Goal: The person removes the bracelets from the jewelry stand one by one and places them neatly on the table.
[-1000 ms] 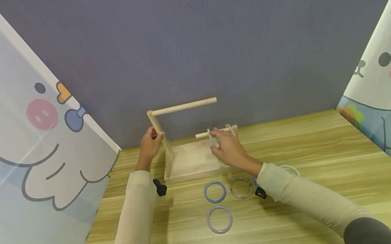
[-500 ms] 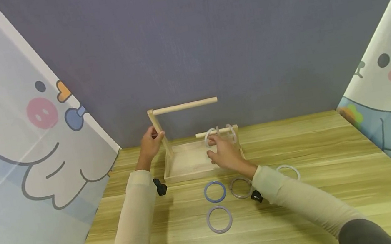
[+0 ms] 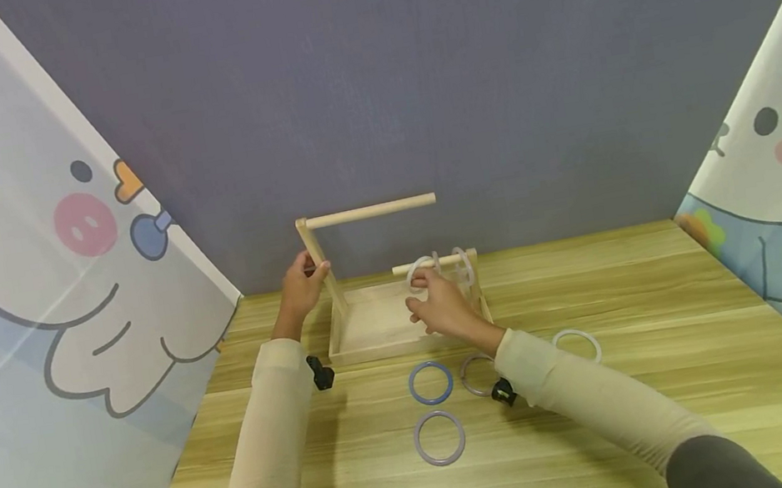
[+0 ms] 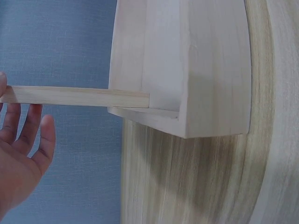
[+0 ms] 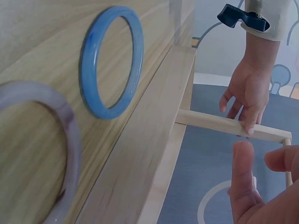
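My left hand (image 3: 301, 285) holds the upright post (image 4: 74, 95) of a pale wooden stand. Its thumb is on one face of the post and its fingers are on the other. My right hand (image 3: 448, 305) is at the free end of the stand's lower bar (image 3: 404, 270), thumb and index finger apart in the right wrist view. A whitish bangle (image 3: 411, 273) lies right at its fingertips, turned broadside and partly hidden by a finger; I cannot tell whether the fingers grip it. More pale bangles (image 3: 469, 268) hang on the lower bar towards its right post.
The stand's upper bar (image 3: 371, 211) is bare. Below its tray (image 3: 384, 351), a blue bangle (image 5: 88, 65) and mottled mauve bangle (image 5: 74, 149) lie on the table (image 3: 651, 407), with a lilac bangle (image 3: 417, 442) nearer me. A white bangle (image 3: 597, 348) lies right. A grey wall (image 3: 527, 89) stands behind.
My right hand has shifted a little left and down. The bangle at its fingertips has turned from nearly edge-on to broadside and moved slightly left. My left hand stays on the post.
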{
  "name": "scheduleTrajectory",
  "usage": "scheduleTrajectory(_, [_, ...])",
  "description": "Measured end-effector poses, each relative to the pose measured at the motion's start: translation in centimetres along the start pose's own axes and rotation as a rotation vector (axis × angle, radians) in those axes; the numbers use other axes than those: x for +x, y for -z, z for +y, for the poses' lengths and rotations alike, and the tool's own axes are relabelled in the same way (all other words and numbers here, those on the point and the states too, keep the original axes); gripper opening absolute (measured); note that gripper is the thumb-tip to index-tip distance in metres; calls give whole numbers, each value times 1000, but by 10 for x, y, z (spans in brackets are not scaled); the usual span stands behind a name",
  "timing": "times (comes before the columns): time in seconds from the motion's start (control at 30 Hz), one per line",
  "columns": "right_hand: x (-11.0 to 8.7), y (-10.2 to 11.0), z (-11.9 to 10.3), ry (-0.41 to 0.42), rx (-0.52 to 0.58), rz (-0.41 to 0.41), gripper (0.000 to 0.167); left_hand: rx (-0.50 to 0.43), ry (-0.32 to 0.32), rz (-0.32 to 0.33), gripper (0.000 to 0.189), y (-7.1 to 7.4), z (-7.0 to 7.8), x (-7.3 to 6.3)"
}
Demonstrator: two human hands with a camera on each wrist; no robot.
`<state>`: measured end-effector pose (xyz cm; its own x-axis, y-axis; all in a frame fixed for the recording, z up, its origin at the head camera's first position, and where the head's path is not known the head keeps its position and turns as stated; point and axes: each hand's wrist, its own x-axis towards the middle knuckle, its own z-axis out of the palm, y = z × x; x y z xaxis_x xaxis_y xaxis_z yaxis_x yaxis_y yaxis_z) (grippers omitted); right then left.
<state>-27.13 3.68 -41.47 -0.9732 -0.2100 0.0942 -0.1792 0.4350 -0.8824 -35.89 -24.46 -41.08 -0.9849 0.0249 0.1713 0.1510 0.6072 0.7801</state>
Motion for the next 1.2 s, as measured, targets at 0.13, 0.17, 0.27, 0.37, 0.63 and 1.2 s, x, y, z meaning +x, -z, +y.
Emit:
scheduleTrajectory(0.13, [2, -1, 2, 1, 21, 18, 54, 11, -10, -1, 48, 1, 1, -1])
scheduleTrajectory(0.17, [2, -1, 2, -1, 27, 25, 53, 10, -13, -2, 48, 1, 2, -2])
scheduleTrajectory(0.27, [3, 2, 3, 3, 34, 50, 47, 2, -21, -4, 49, 1, 2, -2])
scheduleTrajectory(0.37, [3, 4, 2, 2, 12, 74, 41, -7, -22, -5, 48, 2, 3, -2])
scheduleTrajectory(0.63, [4, 9, 3, -15, -72, 120, 32, -5, -19, -5, 48, 1, 4, -3])
scheduleTrajectory(1.2, [8, 11, 9, -10, -77, 167, 27, -10, -9, -6, 50, 1, 4, -4])
